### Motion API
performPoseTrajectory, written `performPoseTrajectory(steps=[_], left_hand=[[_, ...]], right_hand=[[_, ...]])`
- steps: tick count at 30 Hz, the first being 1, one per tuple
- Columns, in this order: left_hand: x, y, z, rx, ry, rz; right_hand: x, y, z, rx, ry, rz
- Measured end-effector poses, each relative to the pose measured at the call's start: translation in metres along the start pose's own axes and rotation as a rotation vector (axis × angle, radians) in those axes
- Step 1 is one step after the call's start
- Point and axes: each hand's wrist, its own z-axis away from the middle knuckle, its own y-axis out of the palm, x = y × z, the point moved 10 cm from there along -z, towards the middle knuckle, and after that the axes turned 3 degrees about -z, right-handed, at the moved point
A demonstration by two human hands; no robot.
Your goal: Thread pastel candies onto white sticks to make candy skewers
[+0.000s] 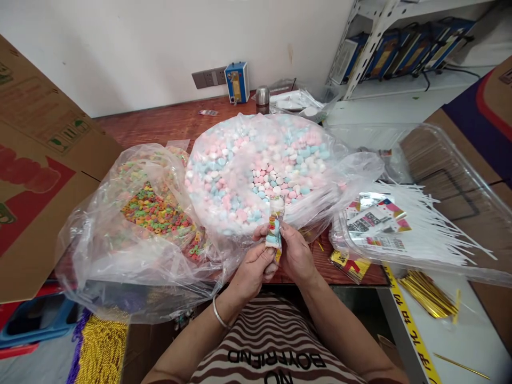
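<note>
My left hand (255,264), with a silver bangle at the wrist, pinches the lower end of a small clear printed packet (273,232). The fingers of my right hand (296,255) close on the same packet from the other side. Its clear top stands upright toward the candies; whether anything fills it is hard to make out. A bit of yellow shows between my fingers at its base. Just beyond lies a large clear plastic bag of pink, white and blue candies (276,180), its mouth open. Left of it, another bag holds colorful ring-shaped cereal (158,213).
A clear plastic tray (452,272) holds white sticks (432,229) and printed packets (378,218). Gold twist ties (430,294) lie below it. Cardboard boxes flank both sides. A blue device (237,82) and a metal flask (262,100) stand at the back.
</note>
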Motion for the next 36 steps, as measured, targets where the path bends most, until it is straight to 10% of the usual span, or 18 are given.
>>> performPoseTrajectory(steps=[15,21,30,36], left_hand=[[0.009,-0.008,-0.004,-0.044,0.084,-0.166],[-0.036,-0.041,-0.006,-0.362,0.357,0.134],[-0.025,-0.032,-0.008,-0.348,0.324,0.306],[-0.02,-0.037,-0.004,-0.385,0.292,0.339]], right_hand=[[-0.01,-0.005,-0.004,-0.061,0.188,0.136],[0.054,0.0,0.027,-0.216,-0.415,0.961],[0.015,0.028,0.035,-0.022,-0.636,1.36],[0.006,0.026,0.039,0.026,-0.565,1.189]])
